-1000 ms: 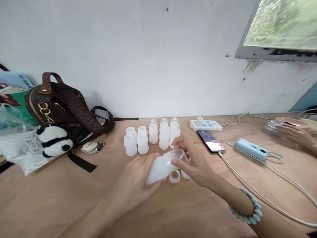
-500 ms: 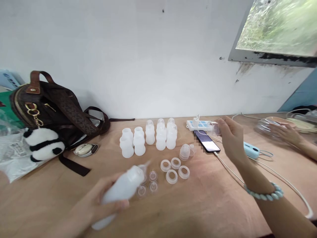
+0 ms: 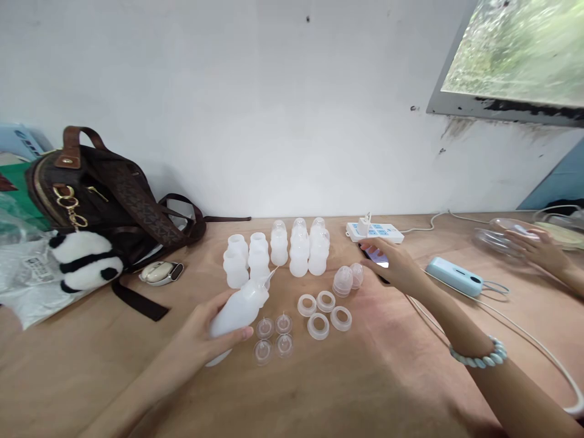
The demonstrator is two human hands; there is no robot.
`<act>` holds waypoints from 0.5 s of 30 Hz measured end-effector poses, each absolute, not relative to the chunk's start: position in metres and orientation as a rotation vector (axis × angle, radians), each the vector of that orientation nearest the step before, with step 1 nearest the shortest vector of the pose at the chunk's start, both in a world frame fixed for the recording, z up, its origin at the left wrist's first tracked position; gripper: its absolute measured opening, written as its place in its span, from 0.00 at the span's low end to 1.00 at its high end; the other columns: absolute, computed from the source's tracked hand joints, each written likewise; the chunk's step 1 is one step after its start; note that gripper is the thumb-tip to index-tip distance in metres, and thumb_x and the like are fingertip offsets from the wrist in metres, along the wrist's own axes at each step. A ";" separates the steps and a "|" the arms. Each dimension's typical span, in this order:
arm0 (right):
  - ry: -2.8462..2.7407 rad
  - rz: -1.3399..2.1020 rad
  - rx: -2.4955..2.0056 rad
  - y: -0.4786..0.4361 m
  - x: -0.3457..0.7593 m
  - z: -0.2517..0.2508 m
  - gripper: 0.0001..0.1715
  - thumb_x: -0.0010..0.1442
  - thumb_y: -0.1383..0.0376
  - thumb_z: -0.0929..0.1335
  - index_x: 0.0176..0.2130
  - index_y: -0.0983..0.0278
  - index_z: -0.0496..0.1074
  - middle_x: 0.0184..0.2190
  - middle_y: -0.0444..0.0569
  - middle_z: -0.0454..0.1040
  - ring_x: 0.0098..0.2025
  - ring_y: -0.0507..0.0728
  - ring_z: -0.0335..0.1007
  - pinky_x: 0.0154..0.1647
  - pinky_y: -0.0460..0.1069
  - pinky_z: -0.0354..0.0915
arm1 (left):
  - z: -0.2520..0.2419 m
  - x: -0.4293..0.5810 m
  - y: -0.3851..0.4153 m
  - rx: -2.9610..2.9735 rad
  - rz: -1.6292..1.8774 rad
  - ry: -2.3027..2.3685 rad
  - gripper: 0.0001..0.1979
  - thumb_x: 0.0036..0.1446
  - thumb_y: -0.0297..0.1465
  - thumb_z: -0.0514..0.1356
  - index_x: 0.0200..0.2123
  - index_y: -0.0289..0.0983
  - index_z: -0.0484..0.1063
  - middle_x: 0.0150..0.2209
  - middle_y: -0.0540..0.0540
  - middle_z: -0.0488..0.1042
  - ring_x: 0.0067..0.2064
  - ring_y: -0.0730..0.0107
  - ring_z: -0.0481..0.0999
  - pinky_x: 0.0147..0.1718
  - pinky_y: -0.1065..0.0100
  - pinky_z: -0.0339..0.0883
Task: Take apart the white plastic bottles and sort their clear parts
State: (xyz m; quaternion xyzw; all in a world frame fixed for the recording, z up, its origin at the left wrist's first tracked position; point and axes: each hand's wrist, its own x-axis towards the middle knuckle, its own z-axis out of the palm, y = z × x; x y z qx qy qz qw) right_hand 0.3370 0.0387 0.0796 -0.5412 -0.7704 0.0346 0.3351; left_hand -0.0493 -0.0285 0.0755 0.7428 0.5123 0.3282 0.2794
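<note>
My left hand [image 3: 212, 331] is wrapped round a milky white baby bottle [image 3: 241, 307], tilted with its nipple end pointing up and right. Just right of it, clear bottle nipples [image 3: 283, 345] lie on the table. My right hand [image 3: 387, 258] hovers over the phone [image 3: 378, 258], thumb and fingers apart, the phone's screen showing between them. Near its fingertips are two clear dome caps [image 3: 343, 281]. Several translucent rings [image 3: 318, 326] lie below these. Behind stand open white bottles [image 3: 236, 267] and, to their right, bottles under clear caps [image 3: 299, 252].
A brown backpack [image 3: 104, 194] with a panda plush [image 3: 89, 258] and a computer mouse [image 3: 159, 273] are at the left. A power strip [image 3: 376, 232], blue device [image 3: 454, 277] and white cables lie right. Another person's hand [image 3: 536, 243] touches clear plastic pieces at far right.
My right hand has come left and down from beside the power strip. The clear cap at its fingertips no longer shows there. My left hand has raised the bottle slightly and moved it right.
</note>
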 end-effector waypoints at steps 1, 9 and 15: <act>-1.968 0.087 -1.369 0.036 0.331 0.083 0.15 0.62 0.59 0.66 0.48 0.62 0.71 0.40 0.52 0.76 0.41 0.59 0.71 0.42 0.56 0.68 | 0.079 -0.044 -0.029 2.033 0.866 1.386 0.22 0.54 0.43 0.63 0.51 0.42 0.73 0.41 0.47 0.81 0.40 0.55 0.80 0.36 0.63 0.74; -1.963 0.961 -1.063 -0.006 0.242 0.087 0.18 0.66 0.55 0.64 0.51 0.62 0.67 0.37 0.49 0.77 0.37 0.55 0.74 0.36 0.50 0.68 | 0.078 -0.009 -0.019 2.878 0.856 1.494 0.19 0.60 0.35 0.58 0.54 0.37 0.69 0.42 0.42 0.79 0.40 0.52 0.78 0.38 0.58 0.70; -1.566 1.524 -0.975 -0.015 0.210 0.057 0.29 0.58 0.42 0.66 0.44 0.62 0.63 0.25 0.44 0.75 0.20 0.51 0.69 0.20 0.45 0.61 | 0.061 -0.005 -0.023 3.301 1.046 1.275 0.18 0.65 0.27 0.52 0.56 0.34 0.69 0.39 0.41 0.79 0.37 0.59 0.77 0.38 0.62 0.68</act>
